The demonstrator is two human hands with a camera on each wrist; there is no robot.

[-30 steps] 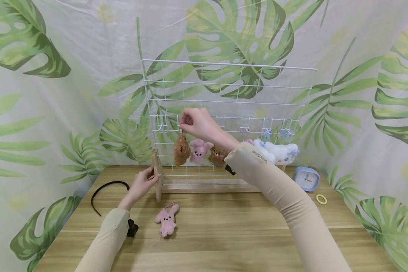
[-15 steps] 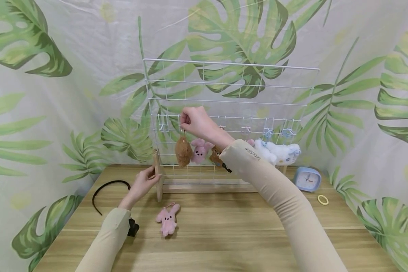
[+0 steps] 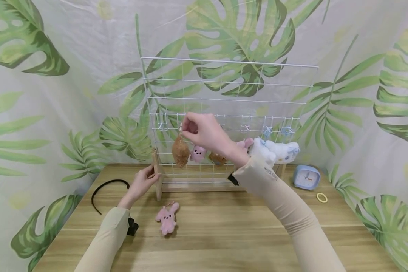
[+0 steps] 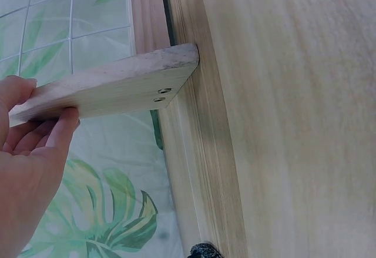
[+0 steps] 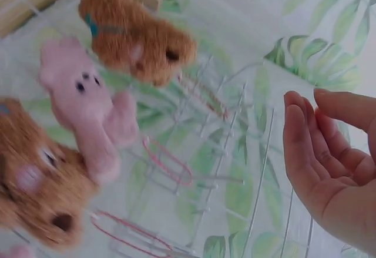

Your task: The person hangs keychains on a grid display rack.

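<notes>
My left hand (image 3: 143,184) grips the wooden side foot (image 4: 111,87) of a white wire grid rack (image 3: 229,61), thumb on one face and fingers on the other. By its loop, a brown plush bear keychain (image 5: 138,34) hangs from a rack hook. Just off that loop is my right hand (image 5: 335,158), fingers loosely bent and nothing between them. Beside the bear hang a pink plush rabbit (image 5: 82,93) and another brown bear (image 5: 41,176), partly hidden by my right hand in the head view. Another pink rabbit keychain (image 3: 167,220) lies on the table.
White plush toys (image 3: 275,151) hang at the rack's right end, near blue and white hair ties (image 3: 287,130). A blue clock (image 3: 306,177) and a yellow ring (image 3: 321,197) are on the table's right. A black headband (image 3: 103,185) lies at left.
My right hand has let go of the brown bear's loop and shifted slightly right and down. The bear turned on its loop. My left hand stays on the wooden foot.
</notes>
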